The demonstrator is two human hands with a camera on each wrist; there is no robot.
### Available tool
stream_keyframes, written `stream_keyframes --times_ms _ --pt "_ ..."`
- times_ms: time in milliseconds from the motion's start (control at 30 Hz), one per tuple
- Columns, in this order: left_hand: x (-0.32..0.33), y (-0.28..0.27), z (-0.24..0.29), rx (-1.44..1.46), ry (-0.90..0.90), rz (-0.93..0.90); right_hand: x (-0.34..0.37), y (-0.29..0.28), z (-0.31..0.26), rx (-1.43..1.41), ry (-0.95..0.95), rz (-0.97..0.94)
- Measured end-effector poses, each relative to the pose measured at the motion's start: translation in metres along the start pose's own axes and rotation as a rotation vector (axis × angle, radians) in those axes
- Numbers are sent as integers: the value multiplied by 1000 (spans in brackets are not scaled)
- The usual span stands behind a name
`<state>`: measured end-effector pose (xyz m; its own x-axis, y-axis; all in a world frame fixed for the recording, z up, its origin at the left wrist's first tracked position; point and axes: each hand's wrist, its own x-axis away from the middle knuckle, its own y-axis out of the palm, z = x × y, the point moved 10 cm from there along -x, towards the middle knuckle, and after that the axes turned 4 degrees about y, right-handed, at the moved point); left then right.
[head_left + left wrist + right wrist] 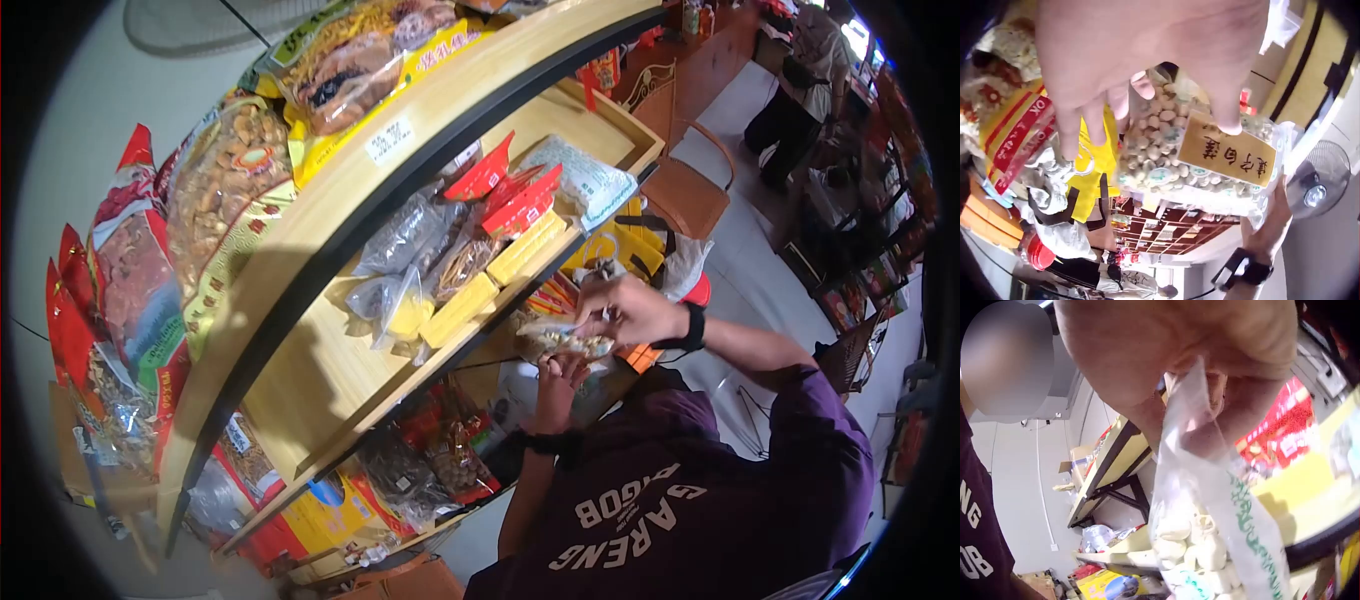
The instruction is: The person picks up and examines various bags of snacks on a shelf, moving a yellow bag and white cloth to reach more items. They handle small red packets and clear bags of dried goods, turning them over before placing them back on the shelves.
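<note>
A clear plastic bag of lotus seeds with green print is between my two hands, in front of the wooden shelf. In the left wrist view its pale seeds and a tan paper label show. My left hand holds the bag, its thumb over the label's edge. At the other end, my right hand pinches the plastic. The right wrist view shows a gathered, twisted part of the bag under that hand, with the seeds below; its fingertips are partly hidden.
Bagged dried goods and yellow boxes sit on the shelf tier. More packets stand on the upper tier. Beside my right hand is a yellow bag. A fan and a brown chair stand nearby.
</note>
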<state>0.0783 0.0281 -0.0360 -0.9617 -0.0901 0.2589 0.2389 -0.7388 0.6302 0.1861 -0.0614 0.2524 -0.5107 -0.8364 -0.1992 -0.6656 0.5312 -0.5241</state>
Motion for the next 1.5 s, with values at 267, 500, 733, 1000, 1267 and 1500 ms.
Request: stream_keyframes --times_ms 267,500,733,1000,1267,1500 --pt "75 -98 -58 39 -219 331 47 175 126 -226 359 65" --pt "79 -139 -85 -168 -300 364 79 251 218 -257 688 184" --pt "13 -154 -108 -549 -183 245 99 202 268 -138 796 414" --pt "-4 -142 -107 -711 9 219 95 197 276 -6 717 315" --pt "-13 -170 -131 -1042 294 60 115 191 248 -155 628 368" --pt "-7 -135 -109 -452 -47 351 166 203 252 -150 801 195"
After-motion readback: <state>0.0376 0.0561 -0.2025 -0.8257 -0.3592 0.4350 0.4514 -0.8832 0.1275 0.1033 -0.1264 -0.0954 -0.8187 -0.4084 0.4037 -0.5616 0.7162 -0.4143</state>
